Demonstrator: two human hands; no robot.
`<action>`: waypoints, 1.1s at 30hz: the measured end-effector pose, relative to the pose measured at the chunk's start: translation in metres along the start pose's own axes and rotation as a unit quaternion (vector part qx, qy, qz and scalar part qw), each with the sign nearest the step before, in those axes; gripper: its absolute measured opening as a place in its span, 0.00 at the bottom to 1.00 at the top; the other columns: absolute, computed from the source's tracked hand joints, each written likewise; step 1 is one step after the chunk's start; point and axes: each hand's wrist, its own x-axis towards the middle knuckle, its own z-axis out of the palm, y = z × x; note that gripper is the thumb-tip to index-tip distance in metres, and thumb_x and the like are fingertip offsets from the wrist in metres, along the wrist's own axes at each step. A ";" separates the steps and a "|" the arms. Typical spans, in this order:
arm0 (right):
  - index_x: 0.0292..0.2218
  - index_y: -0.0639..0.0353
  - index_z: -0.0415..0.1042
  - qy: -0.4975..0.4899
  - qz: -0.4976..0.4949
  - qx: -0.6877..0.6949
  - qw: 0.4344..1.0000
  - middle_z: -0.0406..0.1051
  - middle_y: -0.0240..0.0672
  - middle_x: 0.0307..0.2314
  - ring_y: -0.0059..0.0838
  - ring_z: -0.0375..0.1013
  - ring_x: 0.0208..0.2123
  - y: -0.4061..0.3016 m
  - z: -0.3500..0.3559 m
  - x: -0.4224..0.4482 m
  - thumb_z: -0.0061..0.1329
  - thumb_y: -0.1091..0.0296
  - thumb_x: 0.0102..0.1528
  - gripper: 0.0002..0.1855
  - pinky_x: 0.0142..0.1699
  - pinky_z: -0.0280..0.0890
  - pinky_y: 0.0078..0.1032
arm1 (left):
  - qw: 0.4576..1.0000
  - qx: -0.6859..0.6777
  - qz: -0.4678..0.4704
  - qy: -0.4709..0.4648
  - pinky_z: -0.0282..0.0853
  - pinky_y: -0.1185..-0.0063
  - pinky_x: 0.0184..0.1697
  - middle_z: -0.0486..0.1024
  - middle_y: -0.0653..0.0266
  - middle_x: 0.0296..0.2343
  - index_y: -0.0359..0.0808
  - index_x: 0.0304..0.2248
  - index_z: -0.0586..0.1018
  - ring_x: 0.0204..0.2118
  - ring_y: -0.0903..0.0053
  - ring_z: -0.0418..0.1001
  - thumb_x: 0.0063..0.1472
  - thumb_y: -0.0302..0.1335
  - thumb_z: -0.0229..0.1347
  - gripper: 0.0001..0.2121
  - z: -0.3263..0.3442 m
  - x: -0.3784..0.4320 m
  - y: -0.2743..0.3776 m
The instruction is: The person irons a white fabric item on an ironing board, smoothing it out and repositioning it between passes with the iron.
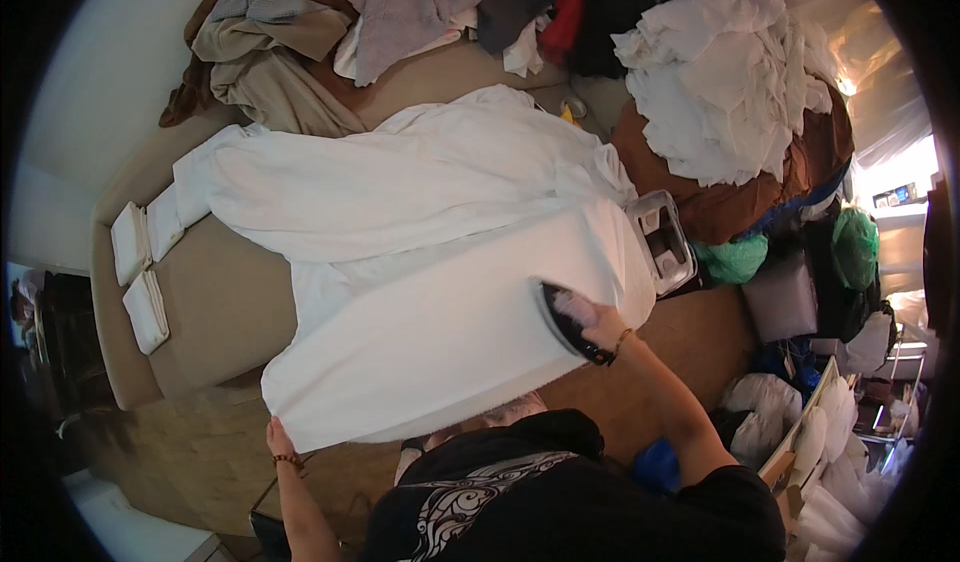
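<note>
A large white cloth [420,299] is spread before me, flat at the front and loosely bunched toward the back. My right hand [600,325] grips the handle of a clothes iron [559,310], whose plate rests on the cloth near its right side. At the near left corner of the cloth, my left hand [279,438] pinches the edge. The surface under the cloth is hidden. Folded white cloths [146,313] lie to the left on a beige sofa [217,299].
Piled clothes and towels [412,6] cover the sofa's back. A heap of white cloth [712,81] sits on brown fabric [817,134] at right. A clear plastic box [666,247] stands beside the cloth's right end. Bags [765,400] crowd the wooden floor [697,337] at right.
</note>
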 end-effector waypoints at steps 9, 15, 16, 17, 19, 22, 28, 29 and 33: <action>0.45 0.53 0.60 -0.179 -0.115 -0.103 0.972 0.68 0.46 0.33 0.46 0.67 0.36 -0.058 0.062 -0.067 0.41 0.66 0.42 0.25 0.41 0.61 0.36 | 0.997 -0.055 -0.039 -0.033 0.66 0.78 0.38 0.70 0.58 0.37 0.28 0.43 0.66 0.36 0.74 0.69 0.60 0.37 0.44 0.20 0.005 0.002 -0.001; 0.43 0.57 0.65 0.092 0.008 0.009 0.996 0.68 0.48 0.34 0.47 0.67 0.38 -0.020 -0.011 -0.075 0.40 0.67 0.44 0.22 0.43 0.61 0.34 | 0.999 0.015 -0.003 0.031 0.67 0.76 0.39 0.70 0.57 0.38 0.27 0.44 0.66 0.37 0.71 0.69 0.59 0.37 0.45 0.21 -0.010 0.017 -0.011; 0.40 0.59 0.66 0.099 0.071 -0.013 0.992 0.68 0.49 0.34 0.46 0.67 0.38 -0.004 -0.023 -0.069 0.40 0.67 0.42 0.20 0.44 0.61 0.34 | 0.998 0.026 -0.004 0.051 0.67 0.76 0.39 0.69 0.55 0.38 0.25 0.45 0.64 0.37 0.71 0.69 0.58 0.37 0.47 0.23 -0.007 0.018 -0.010; 0.38 0.61 0.67 0.105 0.133 -0.035 0.985 0.68 0.50 0.34 0.46 0.67 0.39 0.012 -0.038 -0.062 0.41 0.68 0.41 0.19 0.44 0.61 0.33 | 0.997 0.035 -0.005 0.072 0.67 0.76 0.39 0.69 0.54 0.39 0.24 0.46 0.62 0.38 0.70 0.68 0.57 0.38 0.49 0.25 -0.001 0.018 -0.010; 0.41 0.65 0.66 0.155 0.106 -0.108 0.976 0.69 0.54 0.29 0.47 0.70 0.32 0.040 -0.073 -0.051 0.45 0.70 0.36 0.26 0.37 0.66 0.32 | 0.987 0.030 -0.020 0.154 0.67 0.75 0.39 0.69 0.52 0.39 0.24 0.46 0.63 0.38 0.68 0.68 0.55 0.38 0.51 0.27 0.019 0.015 -0.010; 0.38 0.68 0.66 0.234 0.157 -0.028 0.959 0.70 0.47 0.24 0.36 0.73 0.21 0.080 -0.128 -0.038 0.46 0.75 0.35 0.23 0.22 0.67 0.28 | 0.979 0.060 -0.041 0.189 0.67 0.71 0.39 0.66 0.50 0.42 0.25 0.48 0.61 0.40 0.62 0.68 0.54 0.36 0.53 0.27 0.044 0.008 -0.010; 0.39 0.67 0.65 0.213 0.196 0.000 0.957 0.68 0.41 0.19 0.29 0.68 0.14 0.155 -0.180 0.082 0.45 0.77 0.38 0.21 0.16 0.62 0.24 | 0.967 0.088 -0.119 0.209 0.68 0.68 0.37 0.65 0.50 0.43 0.29 0.49 0.61 0.39 0.60 0.68 0.52 0.26 0.54 0.25 0.022 -0.007 -0.001; 0.39 0.65 0.65 0.178 0.219 0.099 0.954 0.66 0.38 0.17 0.26 0.65 0.12 0.134 -0.183 0.087 0.45 0.78 0.39 0.21 0.14 0.60 0.23 | 0.959 0.105 -0.139 0.222 0.68 0.68 0.37 0.66 0.50 0.42 0.29 0.48 0.62 0.39 0.61 0.68 0.51 0.25 0.54 0.25 0.017 -0.021 0.005; 0.38 0.64 0.67 0.186 0.187 0.213 0.941 0.66 0.37 0.16 0.25 0.65 0.13 0.207 -0.210 0.088 0.45 0.78 0.38 0.20 0.17 0.61 0.24 | 0.966 0.154 -0.127 0.162 0.67 0.76 0.33 0.71 0.52 0.36 0.26 0.44 0.67 0.34 0.67 0.70 0.49 0.23 0.54 0.22 0.096 -0.026 0.031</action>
